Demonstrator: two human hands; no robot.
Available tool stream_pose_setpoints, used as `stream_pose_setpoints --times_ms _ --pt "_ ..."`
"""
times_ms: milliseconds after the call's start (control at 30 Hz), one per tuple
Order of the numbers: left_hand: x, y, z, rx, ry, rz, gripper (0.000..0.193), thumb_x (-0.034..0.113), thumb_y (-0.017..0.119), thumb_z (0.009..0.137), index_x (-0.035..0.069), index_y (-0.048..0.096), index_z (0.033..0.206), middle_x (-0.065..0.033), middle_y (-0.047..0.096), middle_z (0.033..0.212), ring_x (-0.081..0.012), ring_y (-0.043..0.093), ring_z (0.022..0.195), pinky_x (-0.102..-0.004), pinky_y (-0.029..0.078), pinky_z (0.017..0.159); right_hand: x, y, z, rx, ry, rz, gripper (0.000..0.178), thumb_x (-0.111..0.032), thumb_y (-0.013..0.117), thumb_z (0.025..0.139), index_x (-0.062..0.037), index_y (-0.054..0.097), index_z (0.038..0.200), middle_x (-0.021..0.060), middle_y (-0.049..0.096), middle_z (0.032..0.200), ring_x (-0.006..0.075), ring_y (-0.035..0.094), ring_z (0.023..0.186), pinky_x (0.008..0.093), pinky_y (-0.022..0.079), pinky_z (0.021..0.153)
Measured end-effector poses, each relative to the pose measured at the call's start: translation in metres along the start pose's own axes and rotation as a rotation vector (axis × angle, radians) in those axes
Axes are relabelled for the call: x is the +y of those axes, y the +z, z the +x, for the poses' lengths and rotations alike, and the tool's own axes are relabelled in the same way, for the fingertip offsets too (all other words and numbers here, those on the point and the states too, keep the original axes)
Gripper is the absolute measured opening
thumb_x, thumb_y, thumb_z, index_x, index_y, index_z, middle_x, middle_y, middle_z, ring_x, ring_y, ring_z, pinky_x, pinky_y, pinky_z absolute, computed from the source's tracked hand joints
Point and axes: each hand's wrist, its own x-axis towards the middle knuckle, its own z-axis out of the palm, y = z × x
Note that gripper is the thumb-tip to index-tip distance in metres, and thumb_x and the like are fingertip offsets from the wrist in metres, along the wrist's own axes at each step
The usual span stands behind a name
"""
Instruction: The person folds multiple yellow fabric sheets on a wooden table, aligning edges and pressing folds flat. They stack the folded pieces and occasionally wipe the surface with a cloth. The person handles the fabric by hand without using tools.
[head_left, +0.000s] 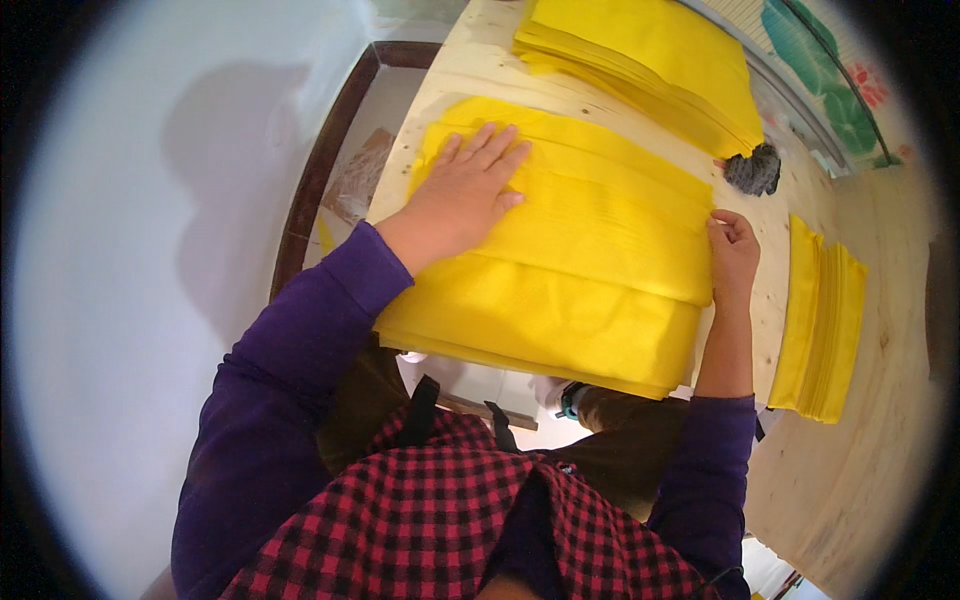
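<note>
Yellow fabric sheets lie layered on the wooden table before me, with folds running across them and the near edge hanging over the table's front. My left hand rests flat on the upper left of the fabric, its fingers spread. At the right edge of the same fabric is my right hand, its fingers curled in and thumb and fingertips pinching the edge of the sheet. How many layers it grips is hidden.
A thick stack of yellow fabric sits at the back of the table. Beside it lies a dark grey crumpled bundle. Folded yellow pieces are at the right. A pale wall rises on the left, beside a dark wooden frame.
</note>
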Motion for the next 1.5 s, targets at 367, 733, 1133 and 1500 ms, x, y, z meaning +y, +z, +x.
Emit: stream_pose_setpoints --times_ms 367,733,1133,1500 --pt "-0.006 0.001 0.002 -0.028 -0.004 0.012 0.055 0.028 0.045 0.097 0.007 0.028 0.145 -0.0131 0.026 0.152 -0.0284 0.019 0.142 -0.0448 0.014 0.115 0.012 -0.001 0.006 0.008 -0.119 -0.078 0.015 -0.012 0.065 0.086 -0.0036 0.065 0.097 -0.0022 0.057 0.073 0.0049 0.048 0.063 0.0205 0.04 0.057" --pt "-0.008 0.007 0.0 0.057 0.034 0.053 0.054 0.031 0.045 0.096 0.004 0.034 0.142 -0.0147 0.031 0.149 -0.029 0.024 0.14 -0.0468 0.017 0.114 -0.098 0.104 -0.066 -0.205 -0.613 -0.44 0.053 -0.033 0.055 0.092 0.0026 0.046 0.13 0.0241 0.045 0.137 0.0356 0.038 0.131 0.0401 0.027 0.111" --pt "-0.007 0.008 0.002 0.004 0.001 0.104 0.055 0.029 0.046 0.095 0.007 0.031 0.144 -0.012 0.029 0.151 -0.0271 0.023 0.141 -0.0457 0.015 0.114 -0.066 0.117 -0.076 -0.259 -0.423 -0.936 0.071 -0.051 0.037 0.095 0.0004 0.028 0.144 0.0191 0.025 0.151 0.0311 0.021 0.141 0.0476 0.018 0.113" --pt "-0.001 0.008 0.0 0.016 -0.007 0.136 0.056 0.035 0.044 0.096 0.006 0.032 0.143 -0.0132 0.027 0.152 -0.0265 0.021 0.142 -0.048 0.014 0.114 -0.032 0.055 -0.049 -0.12 -0.239 -1.058 0.079 -0.059 0.032 0.093 -0.0018 0.021 0.147 0.0137 0.018 0.155 0.0252 0.015 0.144 0.0466 0.013 0.115"
